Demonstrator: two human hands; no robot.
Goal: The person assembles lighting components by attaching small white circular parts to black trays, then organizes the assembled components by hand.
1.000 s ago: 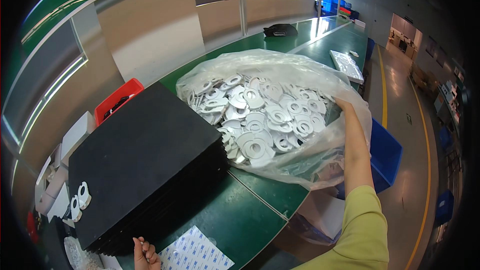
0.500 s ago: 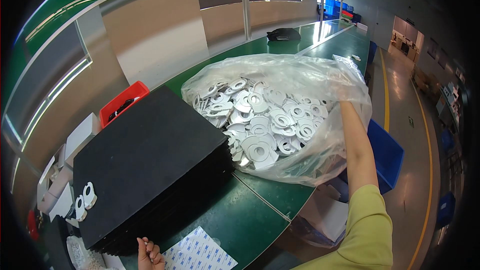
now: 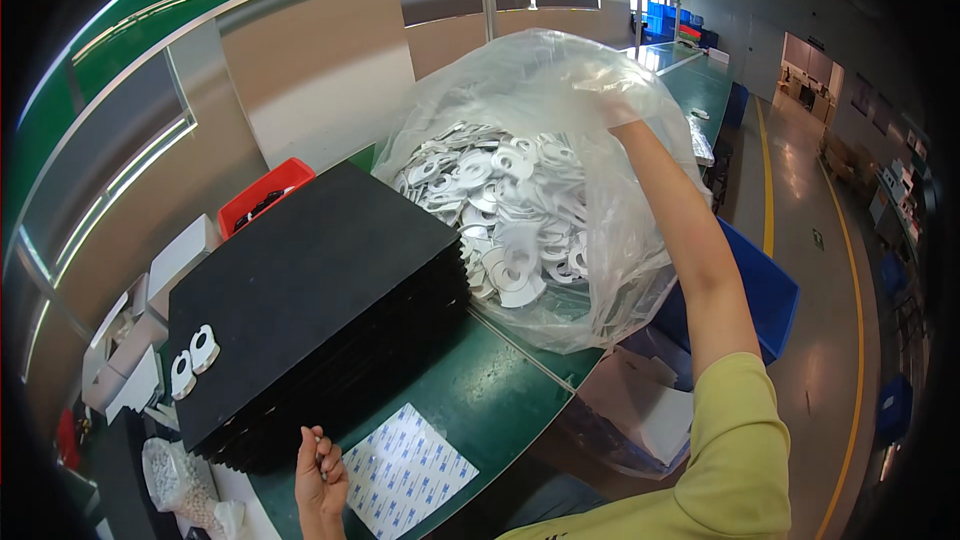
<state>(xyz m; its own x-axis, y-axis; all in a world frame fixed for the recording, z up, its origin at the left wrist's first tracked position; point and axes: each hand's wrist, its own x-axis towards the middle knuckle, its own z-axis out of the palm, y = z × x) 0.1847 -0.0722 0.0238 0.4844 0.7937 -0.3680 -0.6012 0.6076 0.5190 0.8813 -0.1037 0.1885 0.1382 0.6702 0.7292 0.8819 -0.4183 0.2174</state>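
One blue-printed white sheet (image 3: 412,475) lies beside the left fingers (image 3: 327,454).

Green bench (image 3: 490,380) is carrying a blk stack (image 3: 310,280) & lg clear bag (image 3: 630,240), side by side. Blue-patterned sheet (image 3: 410,470) is lying flat nr the stack.

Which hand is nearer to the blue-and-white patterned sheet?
Left. The left hand is just left of the sheet, at its edge; the right hand, blurred, is well beyond it, at the clear bag's raised upper part.
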